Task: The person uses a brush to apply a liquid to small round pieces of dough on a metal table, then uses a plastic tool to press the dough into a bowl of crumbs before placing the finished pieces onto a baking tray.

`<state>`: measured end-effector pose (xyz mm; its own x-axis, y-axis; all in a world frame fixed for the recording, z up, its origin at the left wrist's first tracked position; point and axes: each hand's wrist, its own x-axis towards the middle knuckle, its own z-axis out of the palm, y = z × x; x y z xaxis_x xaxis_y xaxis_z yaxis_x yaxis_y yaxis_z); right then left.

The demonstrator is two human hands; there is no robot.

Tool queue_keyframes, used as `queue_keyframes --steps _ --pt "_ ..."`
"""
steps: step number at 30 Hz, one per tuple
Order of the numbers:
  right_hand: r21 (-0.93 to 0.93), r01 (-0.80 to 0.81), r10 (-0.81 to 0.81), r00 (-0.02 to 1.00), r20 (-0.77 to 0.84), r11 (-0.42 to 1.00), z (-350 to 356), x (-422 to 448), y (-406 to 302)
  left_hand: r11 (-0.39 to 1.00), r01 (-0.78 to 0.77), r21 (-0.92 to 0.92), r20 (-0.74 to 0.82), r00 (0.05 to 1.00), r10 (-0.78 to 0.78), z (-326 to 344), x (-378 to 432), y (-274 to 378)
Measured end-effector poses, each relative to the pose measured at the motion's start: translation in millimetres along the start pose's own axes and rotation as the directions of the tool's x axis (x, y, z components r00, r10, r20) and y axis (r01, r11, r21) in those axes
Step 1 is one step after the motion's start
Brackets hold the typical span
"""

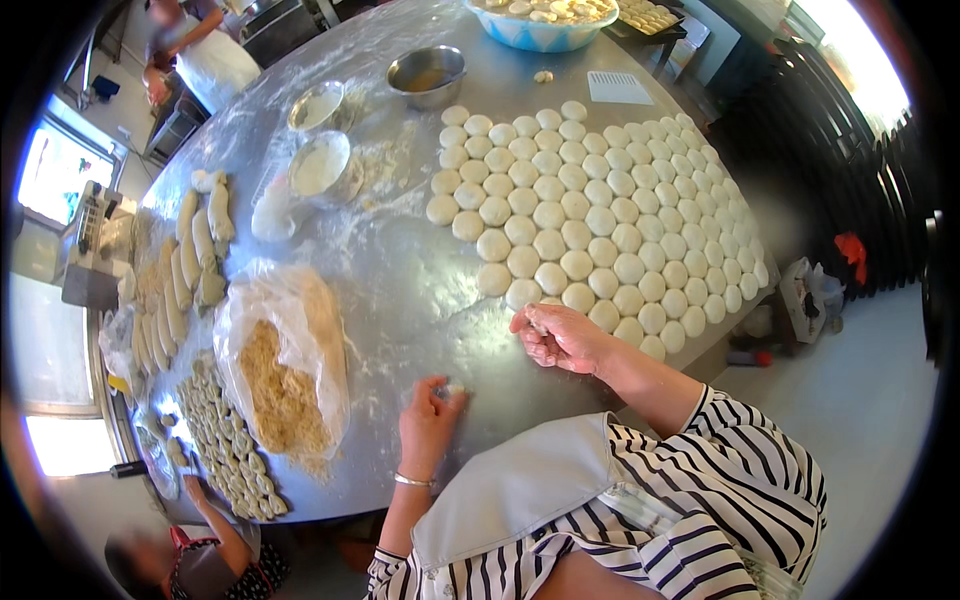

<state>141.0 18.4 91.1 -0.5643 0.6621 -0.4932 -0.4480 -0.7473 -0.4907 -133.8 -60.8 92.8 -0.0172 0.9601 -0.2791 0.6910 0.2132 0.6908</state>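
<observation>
My right hand (556, 337) is curled at the near edge of many round, flattened dough pieces (575, 234) laid in close rows on the metal table (390, 300). A bit of whitish dough seems to show between its fingers. My left hand (433, 412) hovers over the table near my apron, a small pale piece of dough (454, 389) between thumb and fingers. Left of it lies an open plastic bag (330, 337) of crumbly yellow-brown filling (281, 390). Beyond the bag are long dough rolls (202, 244), and nearer me a heap of small dough pieces (232, 450).
Two bowls of white powder (319, 169) and a steel bowl of liquid (426, 77) stand toward the back. Beyond are a white scraper (619, 88) and a blue basin (544, 34). One person (214, 555) works at lower left; another (199, 52) stands at upper left.
</observation>
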Motion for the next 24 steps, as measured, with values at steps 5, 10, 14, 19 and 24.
queue_keyframes --steps 5,10,14,19,24 --pt "-0.199 0.098 -0.122 0.987 -0.109 0.975 -23.2 1.8 -56.7 0.932 -0.241 0.272 -0.001 0.968 0.251 24.9 11.1 -0.9" --pt "-0.172 0.181 -0.208 0.965 -0.16 0.968 -47.1 21.2 -127.9 0.999 -0.052 -0.012 0.081 0.995 0.053 24.8 35.8 -15.3" --pt "-0.17 0.251 -0.283 0.938 -0.199 0.953 -88.1 48.2 -192.8 0.527 0.384 -0.758 0.341 0.922 -0.181 3.8 70.6 2.9" --pt "-0.336 0.345 -0.457 0.817 -0.352 0.876 -105.7 90.3 -258.9 0.208 0.467 -0.859 0.47 0.882 -0.041 -7.8 120.5 43.3" --pt "-0.235 0.405 -0.467 0.728 -0.502 0.883 -135.6 125.7 -324.1 0.62 0.361 -0.697 0.414 0.908 -0.064 -13.0 201.6 123.7"
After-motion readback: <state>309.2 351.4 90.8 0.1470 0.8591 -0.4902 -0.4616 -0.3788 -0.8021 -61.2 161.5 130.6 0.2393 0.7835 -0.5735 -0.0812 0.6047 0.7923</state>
